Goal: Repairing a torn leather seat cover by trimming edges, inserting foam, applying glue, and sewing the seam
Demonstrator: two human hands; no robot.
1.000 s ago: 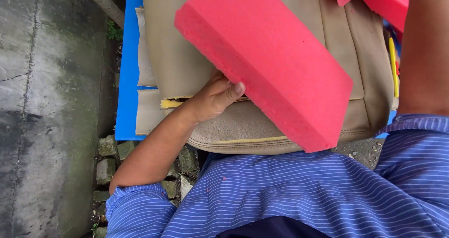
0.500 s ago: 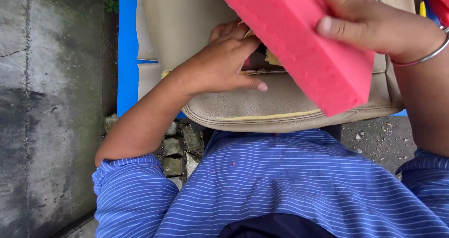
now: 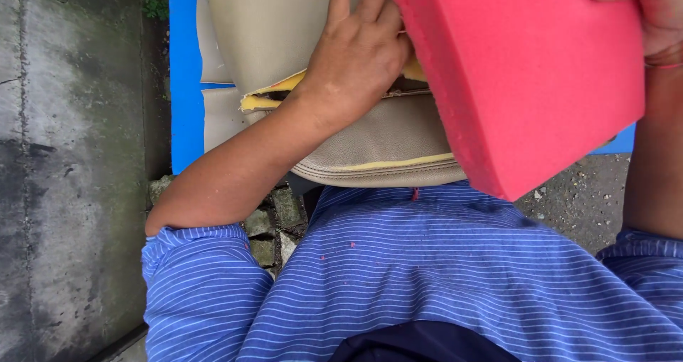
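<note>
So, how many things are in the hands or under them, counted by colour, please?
Red: 1, the foam block, gripped by the right hand.
Beige: 1, the seat cover, with the left hand pressing on it.
Yellow: 1, the foam layer showing at the cover's open edge.
Blue: 1, the board under the cover.
Total: 4

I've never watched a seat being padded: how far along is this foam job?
Done: the beige seat cover is already open along a seam, yellow padding showing. In hand: the left hand presses at that opening while the right hand grips the red foam block above it. Left: the block is still wholly outside the cover, and the seam is unclosed.
</note>
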